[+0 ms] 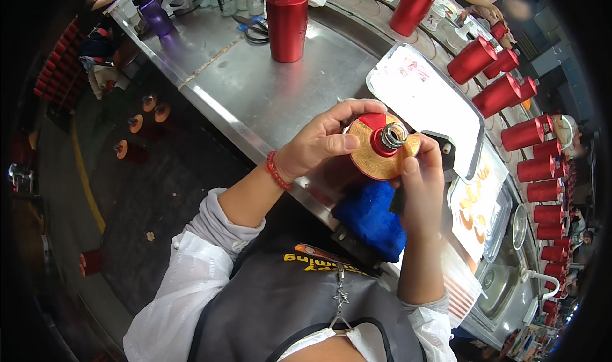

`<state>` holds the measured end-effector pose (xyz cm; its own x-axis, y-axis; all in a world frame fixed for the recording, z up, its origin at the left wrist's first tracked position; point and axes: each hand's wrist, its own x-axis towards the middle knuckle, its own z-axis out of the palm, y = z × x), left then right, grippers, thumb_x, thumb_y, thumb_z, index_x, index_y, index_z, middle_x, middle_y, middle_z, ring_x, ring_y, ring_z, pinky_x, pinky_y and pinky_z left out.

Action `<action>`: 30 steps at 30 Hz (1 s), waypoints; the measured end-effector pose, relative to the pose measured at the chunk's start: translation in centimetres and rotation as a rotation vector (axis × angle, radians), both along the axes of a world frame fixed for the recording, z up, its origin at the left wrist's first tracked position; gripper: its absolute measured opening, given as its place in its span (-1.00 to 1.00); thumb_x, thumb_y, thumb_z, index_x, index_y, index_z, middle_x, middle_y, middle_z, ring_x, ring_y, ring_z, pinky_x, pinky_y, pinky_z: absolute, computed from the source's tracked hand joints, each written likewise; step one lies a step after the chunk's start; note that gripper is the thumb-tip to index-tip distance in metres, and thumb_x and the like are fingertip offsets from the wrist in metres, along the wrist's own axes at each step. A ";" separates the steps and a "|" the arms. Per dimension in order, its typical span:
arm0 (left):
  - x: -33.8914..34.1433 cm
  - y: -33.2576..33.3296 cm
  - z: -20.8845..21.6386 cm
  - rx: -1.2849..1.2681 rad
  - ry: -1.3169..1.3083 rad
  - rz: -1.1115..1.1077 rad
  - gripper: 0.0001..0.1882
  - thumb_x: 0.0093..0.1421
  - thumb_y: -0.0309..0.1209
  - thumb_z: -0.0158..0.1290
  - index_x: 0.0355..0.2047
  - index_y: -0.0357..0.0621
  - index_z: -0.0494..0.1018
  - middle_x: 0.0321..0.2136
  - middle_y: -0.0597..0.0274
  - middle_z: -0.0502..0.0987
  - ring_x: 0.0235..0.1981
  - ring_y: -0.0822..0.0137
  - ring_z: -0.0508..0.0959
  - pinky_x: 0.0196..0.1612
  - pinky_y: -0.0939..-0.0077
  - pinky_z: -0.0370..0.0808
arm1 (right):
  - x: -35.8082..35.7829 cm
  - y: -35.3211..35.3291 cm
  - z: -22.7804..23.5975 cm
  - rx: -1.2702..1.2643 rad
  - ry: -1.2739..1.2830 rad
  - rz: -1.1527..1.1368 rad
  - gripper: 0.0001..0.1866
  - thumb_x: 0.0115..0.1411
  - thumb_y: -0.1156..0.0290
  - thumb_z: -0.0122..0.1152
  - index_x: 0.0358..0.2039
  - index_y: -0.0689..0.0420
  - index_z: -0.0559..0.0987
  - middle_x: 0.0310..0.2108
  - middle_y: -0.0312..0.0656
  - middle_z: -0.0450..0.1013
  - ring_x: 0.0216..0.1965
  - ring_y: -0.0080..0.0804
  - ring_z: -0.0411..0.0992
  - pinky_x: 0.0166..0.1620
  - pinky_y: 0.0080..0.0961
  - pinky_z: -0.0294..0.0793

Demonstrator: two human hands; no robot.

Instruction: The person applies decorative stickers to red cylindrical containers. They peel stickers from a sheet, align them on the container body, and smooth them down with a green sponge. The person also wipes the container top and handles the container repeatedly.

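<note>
Steel tabletop (229, 97) in a pretty busy workshop, with a curving line of red bottles (499, 95) running along its far right side. Next size down, there's a big white tray (417, 84) just past the hands, and a second tray (451, 199) with curved gold pieces in it. One more bottle (287, 30) stands upright near the far edge.

The bottle being worked on (380, 147) is in the person's hands over the near edge, neck up and tipped a bit. The left hand (325, 135) is wrapped around its shoulder, thumb pressed on the gold label (364, 161). The right hand (426, 174) is pinched narrow on the label's loose end (412, 146), which looks lifted off the shoulder; a red gap shows at the back.

For a clean result, I'd say keep that left thumb firm as an anchor, line the inner curve up with the neck, and smooth outward from the stuck part little by little. Rushing the loose end probably means wrinkles or a crooked seam.
</note>
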<state>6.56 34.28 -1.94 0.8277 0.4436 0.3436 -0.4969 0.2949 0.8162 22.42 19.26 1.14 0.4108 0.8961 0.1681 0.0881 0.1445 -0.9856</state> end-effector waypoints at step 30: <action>0.1 1.3 -0.1 -0.041 0.083 0.122 -0.22 0.27 -0.28 0.05 0.41 -0.26 0.02 0.28 0.03 0.28 0.31 0.24 0.31 0.38 0.31 0.20 | 1.0 4.6 -0.9 -0.051 -0.018 0.044 -0.47 0.27 0.32 0.25 0.20 0.29 0.43 0.11 -0.16 0.42 0.21 -0.35 0.31 0.32 -0.38 0.16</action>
